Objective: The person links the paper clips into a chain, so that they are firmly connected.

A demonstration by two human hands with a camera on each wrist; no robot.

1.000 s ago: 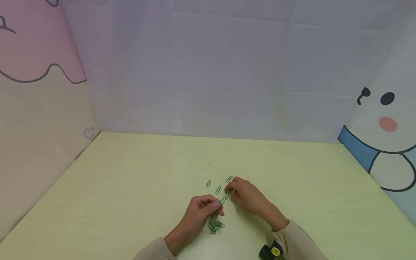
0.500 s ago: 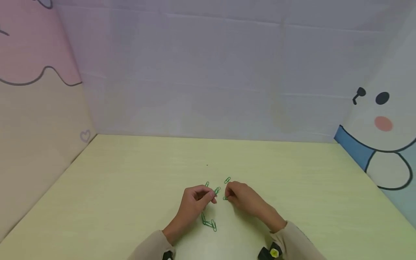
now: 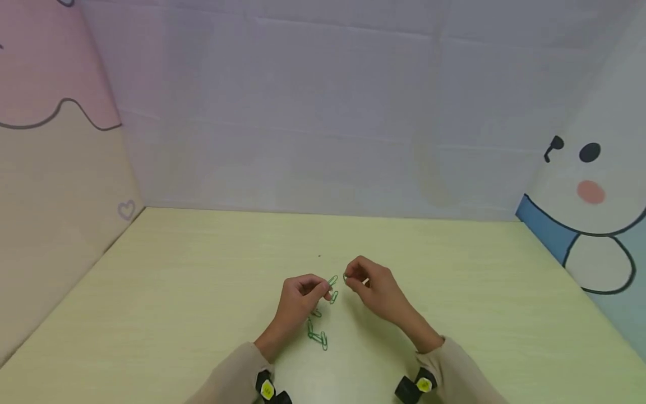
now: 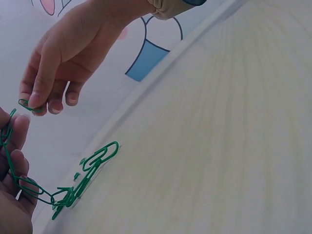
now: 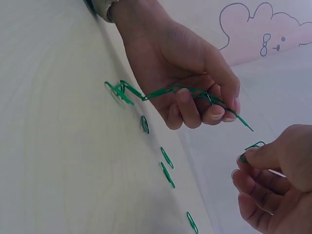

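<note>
Left hand (image 3: 298, 294) pinches the paperclip chain (image 5: 165, 91), its tail trailing onto the table (image 3: 454, 292); right hand (image 3: 375, 286) pinches a loose clip (image 5: 252, 146) beside the chain's raised end. Judged mid-linking; next move needs hooking that clip on

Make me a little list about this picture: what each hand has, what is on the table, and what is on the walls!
Left hand: pinches the top of a chain of green paper clips, lifted, its lower end trailing onto the table.
Right hand: pinches a single green paper clip, held apart from the chain.
Table: pale yellow-green; a few loose green clips lie on it below the hands.
Walls: a cartoon figure with a blue scarf on the right, a pink cloud shape on the left.
</note>
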